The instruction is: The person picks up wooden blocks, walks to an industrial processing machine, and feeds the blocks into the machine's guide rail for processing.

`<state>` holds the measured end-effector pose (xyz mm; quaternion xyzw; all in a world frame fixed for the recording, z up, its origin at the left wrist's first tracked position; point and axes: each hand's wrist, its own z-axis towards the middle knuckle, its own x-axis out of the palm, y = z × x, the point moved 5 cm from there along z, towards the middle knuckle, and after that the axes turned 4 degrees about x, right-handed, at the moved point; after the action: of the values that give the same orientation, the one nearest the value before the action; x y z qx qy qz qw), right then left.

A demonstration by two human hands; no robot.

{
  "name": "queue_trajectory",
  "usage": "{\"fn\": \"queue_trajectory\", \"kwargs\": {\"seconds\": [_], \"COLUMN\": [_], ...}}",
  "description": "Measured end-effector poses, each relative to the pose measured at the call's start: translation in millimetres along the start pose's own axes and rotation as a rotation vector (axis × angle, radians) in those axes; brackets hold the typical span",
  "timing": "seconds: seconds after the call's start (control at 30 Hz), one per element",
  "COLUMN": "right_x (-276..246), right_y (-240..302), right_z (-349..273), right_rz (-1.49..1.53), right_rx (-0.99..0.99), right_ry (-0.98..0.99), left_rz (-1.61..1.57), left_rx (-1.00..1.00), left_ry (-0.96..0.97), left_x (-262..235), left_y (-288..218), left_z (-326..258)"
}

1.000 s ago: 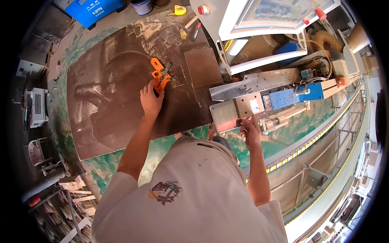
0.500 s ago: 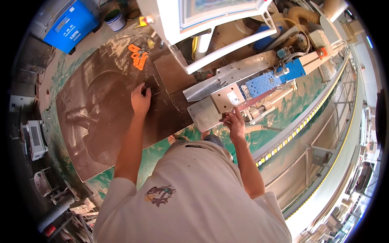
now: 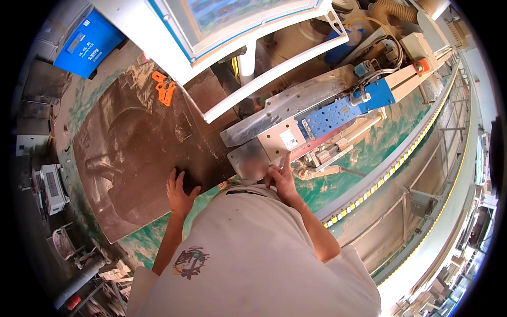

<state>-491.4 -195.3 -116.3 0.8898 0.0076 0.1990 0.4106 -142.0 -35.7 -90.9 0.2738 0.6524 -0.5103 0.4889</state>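
My left hand (image 3: pixel 182 194) is at the near edge of a large dark brown board (image 3: pixel 132 153), fingers spread and nothing seen in them. My right hand (image 3: pixel 283 182) is close to my body, beside a grey metal end plate (image 3: pixel 240 158). Its index finger stretches toward the edge of a tan metal plate (image 3: pixel 272 143); the other fingers are bent and partly hidden. No held thing shows there. A blurred patch covers part of the end plate. Beyond the tan plate lies a blue perforated machine bar (image 3: pixel 330 114).
A white frame arm (image 3: pixel 280 79) with a display panel (image 3: pixel 232 21) overhangs the far side. An orange tool (image 3: pixel 165 89) lies on the board's far part. At right runs a long rail (image 3: pixel 388 171) with yellow marks. A blue box (image 3: pixel 87 45) stands far left.
My left hand has come back toward me across the board, its fingers now spread. My right hand has moved left and closer to my body, index finger extended. The view has shifted.
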Motion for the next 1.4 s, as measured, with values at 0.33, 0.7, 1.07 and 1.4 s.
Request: {"fn": "queue_trajectory", "kwargs": {"seconds": [0.33, 0.7, 1.07, 1.4], "right_x": [-67, -180, -223, -152], "right_y": [68, 159, 167, -20], "right_z": [26, 64, 32, -131], "right_rz": [0.095, 0.139, 0.155, 0.227], "right_rx": [-0.083, -0.157, -0.366, -0.298], "right_ry": [-0.082, -0.102, -0.505, -0.739], "left_rz": [0.092, 0.164, 0.178, -0.158], "left_rx": [-0.063, -0.105, -0.148, 0.334], "left_ry": [0.146, 0.158, 0.211, 0.085], "left_x": [23, 36, 27, 24], "left_y": [-9, -13, -15, -60], "left_z": [18, 26, 26, 19]}}
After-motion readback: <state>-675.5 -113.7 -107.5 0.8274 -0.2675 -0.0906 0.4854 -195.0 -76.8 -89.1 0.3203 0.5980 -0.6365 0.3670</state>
